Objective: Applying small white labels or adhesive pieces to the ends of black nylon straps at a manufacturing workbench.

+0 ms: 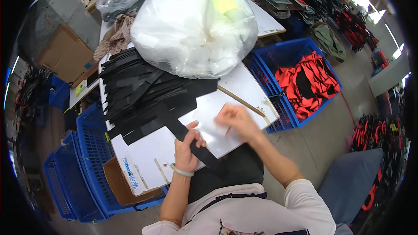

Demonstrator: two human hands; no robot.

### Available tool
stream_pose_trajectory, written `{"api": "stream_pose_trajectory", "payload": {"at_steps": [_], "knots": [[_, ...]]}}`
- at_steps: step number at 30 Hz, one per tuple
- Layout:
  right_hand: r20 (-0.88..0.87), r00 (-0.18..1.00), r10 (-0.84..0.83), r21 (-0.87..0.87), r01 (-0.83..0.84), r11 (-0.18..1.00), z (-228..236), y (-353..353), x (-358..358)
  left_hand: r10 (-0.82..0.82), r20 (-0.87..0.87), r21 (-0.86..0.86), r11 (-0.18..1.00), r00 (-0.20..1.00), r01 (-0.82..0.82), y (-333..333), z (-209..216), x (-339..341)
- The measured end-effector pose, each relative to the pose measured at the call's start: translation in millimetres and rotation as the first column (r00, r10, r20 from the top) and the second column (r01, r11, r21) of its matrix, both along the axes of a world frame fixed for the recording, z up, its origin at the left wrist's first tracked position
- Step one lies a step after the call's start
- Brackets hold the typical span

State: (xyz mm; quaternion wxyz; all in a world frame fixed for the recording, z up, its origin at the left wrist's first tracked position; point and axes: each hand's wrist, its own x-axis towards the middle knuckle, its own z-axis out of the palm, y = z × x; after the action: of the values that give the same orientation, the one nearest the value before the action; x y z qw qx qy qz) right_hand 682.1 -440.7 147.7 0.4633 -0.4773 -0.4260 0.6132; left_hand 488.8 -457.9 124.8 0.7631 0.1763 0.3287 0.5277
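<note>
Strip of black material (175,125) is being grasped by the left hand (186,151) and held across the near edge of the white table (146,152), beside piled black strips (130,89). Whether anything is being gripped by the blurred right hand (237,119) cannot be told
</note>
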Motion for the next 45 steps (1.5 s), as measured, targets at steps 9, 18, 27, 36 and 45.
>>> {"api": "stream_pose_trajectory", "payload": {"at_steps": [9, 18, 27, 36, 45], "knots": [[0.725, 0.341, -0.599, 0.546, 0.244, 0.801, -62, -13, 70, 0.169, -0.155, -0.199, 0.960, 0.973, -0.198, -24, -24, 8], [0.684, 0.346, -0.643, 0.641, 0.137, 0.755, -39, 0, 70, 0.143, -0.142, -0.103, 0.982, 0.979, -0.158, -18, 7, 34], [0.104, 0.994, -0.033, -0.024, 0.036, 0.999, -37, -67, -1, 0.049, -0.266, -0.015, 0.998, 0.963, -0.055, -37, 3, 33], [-0.323, 0.933, -0.160, -0.099, 0.134, 0.986, -20, -71, -24, 0.020, -0.281, 0.048, 0.999, 0.959, -0.007, -50, 1, 23], [-0.255, 0.965, -0.053, -0.168, 0.009, 0.986, -2, -74, -20, -0.181, -0.015, 0.086, 0.980, 0.983, 0.181, -45, -1, 13]]}}
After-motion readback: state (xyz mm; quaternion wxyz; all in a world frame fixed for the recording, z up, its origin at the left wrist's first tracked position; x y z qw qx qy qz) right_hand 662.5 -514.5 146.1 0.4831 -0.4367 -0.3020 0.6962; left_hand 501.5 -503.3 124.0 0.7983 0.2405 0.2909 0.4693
